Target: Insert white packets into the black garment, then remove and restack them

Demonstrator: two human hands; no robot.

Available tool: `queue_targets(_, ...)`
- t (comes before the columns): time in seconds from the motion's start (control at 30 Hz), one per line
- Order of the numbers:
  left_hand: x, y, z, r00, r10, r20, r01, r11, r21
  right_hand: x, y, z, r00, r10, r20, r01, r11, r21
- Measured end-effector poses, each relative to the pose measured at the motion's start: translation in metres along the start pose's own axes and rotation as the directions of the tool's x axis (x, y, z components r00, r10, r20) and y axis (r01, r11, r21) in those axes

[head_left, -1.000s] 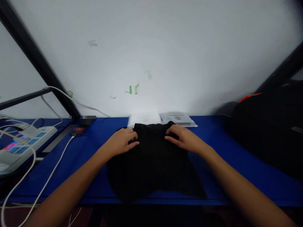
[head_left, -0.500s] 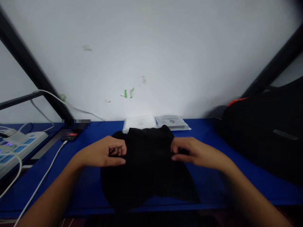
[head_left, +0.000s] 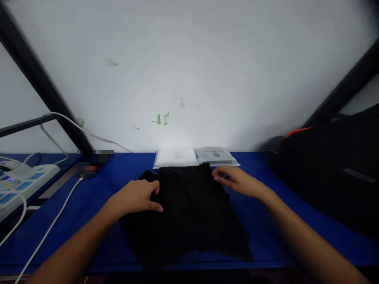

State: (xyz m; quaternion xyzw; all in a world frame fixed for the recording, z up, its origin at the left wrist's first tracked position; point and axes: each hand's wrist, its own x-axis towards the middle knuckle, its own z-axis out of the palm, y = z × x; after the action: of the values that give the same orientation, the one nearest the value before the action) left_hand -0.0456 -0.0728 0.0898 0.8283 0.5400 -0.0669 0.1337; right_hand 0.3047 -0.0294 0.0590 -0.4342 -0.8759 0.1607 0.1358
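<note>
Print on grey packet (head_left: 217,156): too small for me to read. Black bag (head_left: 331,169) cut off at view's right edge, power strip (head_left: 31,185) at left. Dark device (head_left: 89,170) pixelated. Folds of black cloth (head_left: 189,213) lost in dimness; contact of right hand (head_left: 235,180) unclear.

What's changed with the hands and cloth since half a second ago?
The left hand has uncurled, thumb and fingers apart. The right hand has straightened its fingers and moved toward the grey packet; whether it grips the black cloth is unclear. The cloth's far edge looks straighter. Both the white packet and black bag stayed put.
</note>
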Motion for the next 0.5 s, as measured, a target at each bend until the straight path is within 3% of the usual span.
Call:
queue_targets(0.03, 0.003, -0.002, 0.002, 1.0, -0.006, -0.017, 0.007, 1.0, 0.023, 0.009, 0.016, 0.002, 0.995, 0.02, -0.098, -0.036, 0.985, -0.171)
queue_targets(0.1, 0.007, -0.004, 0.006, 0.997, 0.026, -0.066, -0.022, 0.998, 0.06, 0.024, 0.046, 0.007, 0.984, 0.038, -0.173, -0.12, 0.86, -0.496)
queue_targets(0.27, 0.009, -0.003, 0.018, 0.993, 0.105, -0.06, -0.098, 0.99, 0.102, 0.045, 0.083, 0.018, 0.982, 0.042, -0.183, -0.15, 0.763, -0.629)
queue_targets(0.43, 0.007, 0.008, 0.025, 0.996, 0.028, 0.089, -0.037, 0.994, 0.102, 0.049, 0.088, 0.011, 0.959, 0.052, -0.28, -0.24, 0.676, -0.697)
queue_targets(0.5, 0.007, 0.01, 0.028, 0.994, 0.034, 0.101, -0.044, 0.994, 0.099, 0.047, 0.084, 0.002, 0.947, 0.046, -0.319, -0.27, 0.653, -0.707)
